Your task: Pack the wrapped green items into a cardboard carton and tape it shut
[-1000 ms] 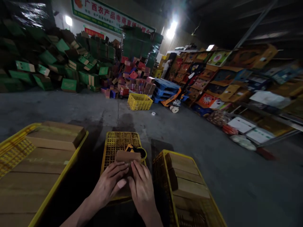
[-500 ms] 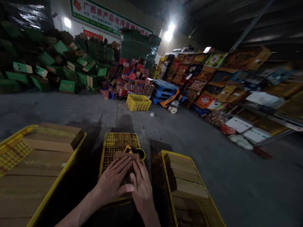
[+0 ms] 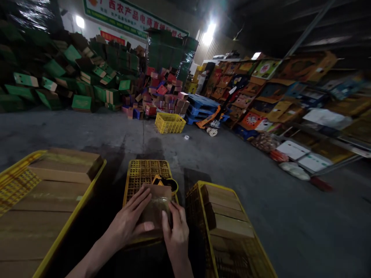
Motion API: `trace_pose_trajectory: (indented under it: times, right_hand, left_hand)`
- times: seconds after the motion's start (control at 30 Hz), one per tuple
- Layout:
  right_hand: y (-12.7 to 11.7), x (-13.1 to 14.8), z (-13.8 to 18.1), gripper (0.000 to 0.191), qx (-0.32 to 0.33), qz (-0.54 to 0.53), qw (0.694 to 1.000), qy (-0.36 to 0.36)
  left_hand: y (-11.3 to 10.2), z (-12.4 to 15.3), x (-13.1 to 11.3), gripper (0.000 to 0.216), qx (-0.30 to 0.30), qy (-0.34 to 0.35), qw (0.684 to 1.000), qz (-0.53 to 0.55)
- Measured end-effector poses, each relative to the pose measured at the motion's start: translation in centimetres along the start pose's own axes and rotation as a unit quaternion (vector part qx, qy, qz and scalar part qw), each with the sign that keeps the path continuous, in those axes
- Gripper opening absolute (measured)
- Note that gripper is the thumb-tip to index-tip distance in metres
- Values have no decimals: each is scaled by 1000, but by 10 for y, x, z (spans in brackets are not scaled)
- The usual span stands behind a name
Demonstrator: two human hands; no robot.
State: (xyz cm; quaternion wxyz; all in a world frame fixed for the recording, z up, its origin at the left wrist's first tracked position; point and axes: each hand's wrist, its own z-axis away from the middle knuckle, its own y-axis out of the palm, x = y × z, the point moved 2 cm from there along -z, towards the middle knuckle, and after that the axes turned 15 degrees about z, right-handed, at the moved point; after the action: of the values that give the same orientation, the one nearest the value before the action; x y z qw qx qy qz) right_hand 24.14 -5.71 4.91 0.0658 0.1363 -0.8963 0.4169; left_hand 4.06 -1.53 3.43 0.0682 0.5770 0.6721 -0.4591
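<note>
Brown cardboard forms a small, squarish box (image 3: 156, 212) between the two hands, with a glossy strip of clear tape (image 3: 160, 199) across its top, near the far edge. It lies on a yellow plastic crate (image 3: 146, 168) whose upper face is a coarse square lattice. The left hand (image 3: 130, 218) is open, its long fingers flat along the box's left side and its thumb laid across the top. The right hand (image 3: 176, 227) is half open, fingers bent at the right edge, thumb on the top; neither closes round the box. Just beyond sits a yellow-and-black tape dispenser (image 3: 165, 182), partly rounded. Slatted yellow baskets of plain cartons flank the crate on smooth grey floor (image 3: 246, 193).
</note>
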Motion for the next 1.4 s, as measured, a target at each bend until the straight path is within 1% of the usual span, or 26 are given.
trace_pose_trajectory:
  times: [0.1, 0.27, 0.37, 0.47, 0.6, 0.67, 0.73, 0.83, 0.93, 1.0, 1.1, 1.2, 1.3, 1.4]
  right_hand:
    - [1, 2, -8, 27, 23, 34, 999, -16]
    - [7, 17, -20, 37, 41, 123, 990, -53]
    - [12, 30, -22, 36, 55, 155, 984, -65]
    - [16, 39, -24, 36, 55, 170, 982, -65]
    - [18, 47, -28, 33, 62, 156, 984, -56]
    - [19, 54, -31, 32, 74, 134, 987, -57]
    - [21, 63, -35, 32, 89, 107, 988, -66]
    - [22, 77, -45, 33, 126, 67, 984, -111]
    - [21, 87, -56, 27, 162, 32, 974, -158]
    - [19, 89, -59, 24, 167, 22, 973, -159]
    - [14, 86, -51, 27, 162, 20, 974, -156]
    - [2, 77, -33, 37, 154, 16, 978, -141]
    - [-16, 61, -12, 49, 160, 24, 976, -144]
    - [-32, 40, 6, 53, 177, 40, 974, -133]
  left_hand:
    - [8, 7, 3, 62, -59, 2, 998, 10]
    - [17, 16, 3, 33, -122, 23, 991, 46]
    - [20, 18, 4, 24, -143, 26, 986, 78]
    - [23, 21, 7, 20, -151, 24, 984, 96]
    - [25, 25, 11, 20, -168, 35, 976, 136]
    - [24, 28, 12, 27, -166, 33, 971, 167]
    - [23, 30, 11, 40, -163, 26, 968, 191]
    - [20, 34, 10, 53, -173, 11, 964, 204]
    - [20, 39, 11, 56, -166, 4, 967, 194]
    - [20, 43, 13, 53, -163, 3, 970, 182]
    - [19, 47, 15, 46, -157, 12, 971, 180]
    - [18, 48, 16, 46, -130, 27, 973, 189]
    - [18, 45, 17, 47, -112, 31, 971, 209]
    - [18, 44, 18, 48, -103, 24, 970, 219]
